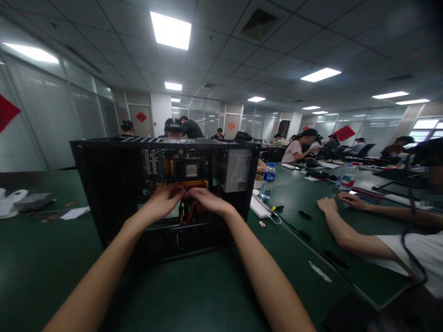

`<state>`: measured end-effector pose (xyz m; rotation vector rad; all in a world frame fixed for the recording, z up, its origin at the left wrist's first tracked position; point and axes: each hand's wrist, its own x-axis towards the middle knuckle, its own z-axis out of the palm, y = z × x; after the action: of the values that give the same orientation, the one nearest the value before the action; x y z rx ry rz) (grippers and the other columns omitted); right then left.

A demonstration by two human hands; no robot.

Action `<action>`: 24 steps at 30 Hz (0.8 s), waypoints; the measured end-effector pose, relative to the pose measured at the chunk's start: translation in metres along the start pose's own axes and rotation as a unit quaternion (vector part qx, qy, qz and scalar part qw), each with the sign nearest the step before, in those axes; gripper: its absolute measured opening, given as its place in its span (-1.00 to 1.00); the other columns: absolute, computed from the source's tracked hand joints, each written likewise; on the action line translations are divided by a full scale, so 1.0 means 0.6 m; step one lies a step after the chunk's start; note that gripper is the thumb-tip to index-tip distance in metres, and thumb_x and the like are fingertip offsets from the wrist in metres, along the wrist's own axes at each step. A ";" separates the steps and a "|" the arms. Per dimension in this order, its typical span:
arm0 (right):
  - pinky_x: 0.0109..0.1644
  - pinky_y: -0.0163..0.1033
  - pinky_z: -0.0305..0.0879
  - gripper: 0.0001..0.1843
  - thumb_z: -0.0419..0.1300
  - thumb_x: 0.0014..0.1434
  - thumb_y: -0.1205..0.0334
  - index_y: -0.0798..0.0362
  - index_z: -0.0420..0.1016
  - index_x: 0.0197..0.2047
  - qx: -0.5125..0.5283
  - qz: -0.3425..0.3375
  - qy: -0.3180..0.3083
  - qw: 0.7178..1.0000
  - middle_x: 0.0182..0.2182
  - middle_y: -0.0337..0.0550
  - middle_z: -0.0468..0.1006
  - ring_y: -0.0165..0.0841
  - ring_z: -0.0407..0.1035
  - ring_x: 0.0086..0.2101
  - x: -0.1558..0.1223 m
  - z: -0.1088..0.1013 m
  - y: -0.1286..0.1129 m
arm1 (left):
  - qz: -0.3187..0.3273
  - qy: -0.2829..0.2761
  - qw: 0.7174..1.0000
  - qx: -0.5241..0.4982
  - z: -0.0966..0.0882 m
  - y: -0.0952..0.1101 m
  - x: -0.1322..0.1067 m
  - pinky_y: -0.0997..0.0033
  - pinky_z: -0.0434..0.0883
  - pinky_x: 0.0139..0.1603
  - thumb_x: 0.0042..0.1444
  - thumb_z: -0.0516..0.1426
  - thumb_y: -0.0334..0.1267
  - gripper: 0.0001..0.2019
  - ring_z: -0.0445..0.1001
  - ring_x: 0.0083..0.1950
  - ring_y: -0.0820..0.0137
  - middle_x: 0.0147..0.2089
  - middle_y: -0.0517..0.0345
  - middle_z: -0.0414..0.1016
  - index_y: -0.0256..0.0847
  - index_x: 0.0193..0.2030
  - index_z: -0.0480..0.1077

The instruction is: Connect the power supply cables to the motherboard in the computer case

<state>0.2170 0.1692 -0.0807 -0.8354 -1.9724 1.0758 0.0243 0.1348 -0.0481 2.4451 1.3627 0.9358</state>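
An open black computer case [104, 184] stands on the green table [194, 295] in front of me. Inside it I see the motherboard [176, 168] and a grey power supply [237, 169] at the upper right. Both my hands reach into the case below the motherboard. My left hand [165, 200] and my right hand [207, 199] meet fingertip to fingertip at a yellow-orange strip on the board, fingers curled and pinched together. What they grip is hidden by the fingers. Red cables [188, 214] hang just beneath them.
A water bottle [267, 180] and a white power strip [259, 207] lie right of the case. A co-worker's arms [349, 230] rest on the table at right. White and grey devices [20, 203] and paper [74, 213] sit at left. Several people work at far tables.
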 end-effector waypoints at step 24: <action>0.23 -0.23 0.23 -0.46 0.15 0.35 0.10 0.25 0.36 0.28 -0.173 0.019 -0.255 0.951 0.22 0.08 0.44 -0.22 0.36 0.17 -0.011 0.008 0.023 | 0.031 -0.254 0.963 0.089 -0.036 0.010 -0.037 0.31 0.41 0.12 0.22 0.08 -0.13 -0.59 0.53 0.12 0.21 0.15 0.04 0.57 -0.12 0.17 0.47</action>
<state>0.2192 0.1683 -0.0964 -0.8328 -2.6451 1.0576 0.0067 0.1103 -0.0380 2.6134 1.2267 0.1643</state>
